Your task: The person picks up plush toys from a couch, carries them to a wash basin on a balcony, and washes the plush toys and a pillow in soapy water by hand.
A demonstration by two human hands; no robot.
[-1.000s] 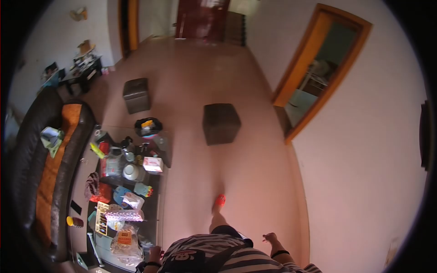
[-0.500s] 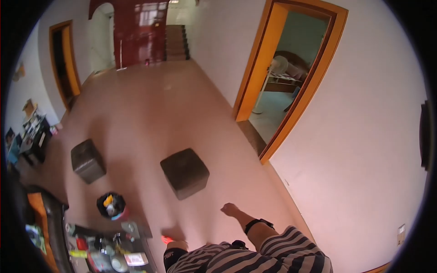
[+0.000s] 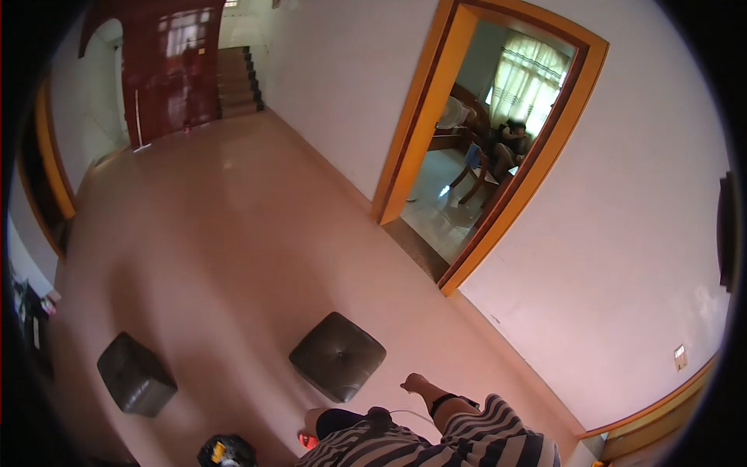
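My right hand (image 3: 415, 383) hangs low in front of me, right of a dark padded stool (image 3: 338, 356). Its fingers look loosely curled together, and nothing shows in them. A dark band (image 3: 451, 402) circles the forearm just behind it. My left hand is outside the picture. The striped shirt (image 3: 467, 444) fills the bottom edge, and a red shoe (image 3: 308, 440) shows beside it on the floor.
A second stool (image 3: 137, 375) stands left, above a black-lined bin (image 3: 226, 451). On the right, an orange door frame (image 3: 537, 167) opens onto a room with a chair (image 3: 476, 173) and a seated person (image 3: 510, 144). Stairs (image 3: 237, 82) rise beside a red door (image 3: 173, 70).
The view has swung right and forward. The sofa and the cluttered table have left it, the stools sit lower, and my left hand is gone from view. My right hand's fingers look more curled.
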